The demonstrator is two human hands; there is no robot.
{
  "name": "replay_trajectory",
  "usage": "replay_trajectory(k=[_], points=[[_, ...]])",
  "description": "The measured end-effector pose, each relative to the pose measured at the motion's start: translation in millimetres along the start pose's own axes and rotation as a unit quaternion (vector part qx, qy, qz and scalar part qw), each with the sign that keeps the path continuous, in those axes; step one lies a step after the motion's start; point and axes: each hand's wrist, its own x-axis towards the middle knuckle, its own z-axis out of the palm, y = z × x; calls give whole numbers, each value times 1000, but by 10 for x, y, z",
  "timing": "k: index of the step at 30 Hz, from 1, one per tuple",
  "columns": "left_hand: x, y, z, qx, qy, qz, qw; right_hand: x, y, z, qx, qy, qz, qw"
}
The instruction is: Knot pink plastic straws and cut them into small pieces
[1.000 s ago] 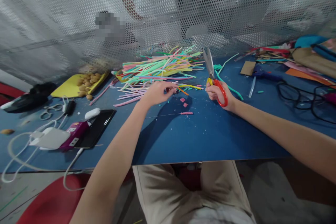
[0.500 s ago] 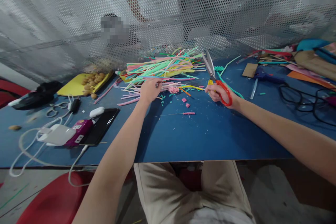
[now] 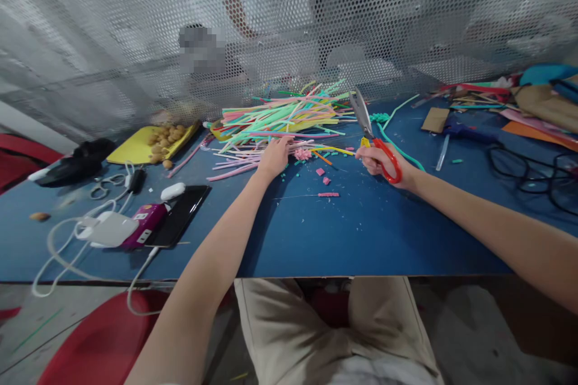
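My left hand (image 3: pixel 275 157) reaches over the near edge of a heap of pastel pipe cleaners (image 3: pixel 282 115). Its fingers are stretched forward onto the pale pink and lilac ones; the fingertips are partly hidden. My right hand (image 3: pixel 376 162) grips red-handled scissors (image 3: pixel 387 159), their blades pointing up and away and slightly parted. A yellow pipe cleaner (image 3: pixel 336 149) reaches from the heap towards its fingertips. A fluffy pink bunch (image 3: pixel 303 154) lies between my hands, with an orange piece (image 3: pixel 323 158) beside it. Nearer me are pink scraps (image 3: pixel 320 172) and a short pink coil (image 3: pixel 329 195) on a thin wire.
A teal pipe cleaner (image 3: pixel 400 150) curves behind my right hand. To the left lie a phone (image 3: pixel 180 216), a white charger (image 3: pixel 112 228) with cables, small scissors (image 3: pixel 105 185) and a yellow tray (image 3: pixel 126 147) of brown lumps. Black cables (image 3: pixel 519 168) tangle at right; a mesh panel (image 3: pixel 289 30) stands behind.
My left hand has shifted slightly right along the pale pipe cleaners, its fingers reaching further forward. My right hand still holds the scissors in nearly the same place. The view has turned slightly.
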Motion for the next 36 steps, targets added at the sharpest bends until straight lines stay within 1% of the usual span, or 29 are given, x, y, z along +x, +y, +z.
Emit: replay_trajectory(k=[3,7,16,19,22,26,31,33,36], points=[[30,-30,53,0,-2,4,1000,26,30,-22,10,4,15,1000],[43,-27,68,-3,0,2,1000,35,46,-33,12,6,21,1000],[13,68,-16,-21,3,-14,1000,24,2,-15,8,4,30,999],[-8,117,-49,-13,18,-27,999,13,-14,-6,5,2,25,1000],[-16,138,-73,-14,30,-24,999,1,-18,-5,-2,-1,23,1000],[-2,115,-76,-26,37,-26,999,-4,-17,0,-9,-2,23,1000],[16,84,-49,-16,28,-14,999,3,-28,30,-26,8,39,999],[12,80,-43,-11,25,-12,1000,3,-19,31,-36,-1,44,998],[0,73,-42,-12,29,-27,999,-4,4,17,-56,-23,32,998]])
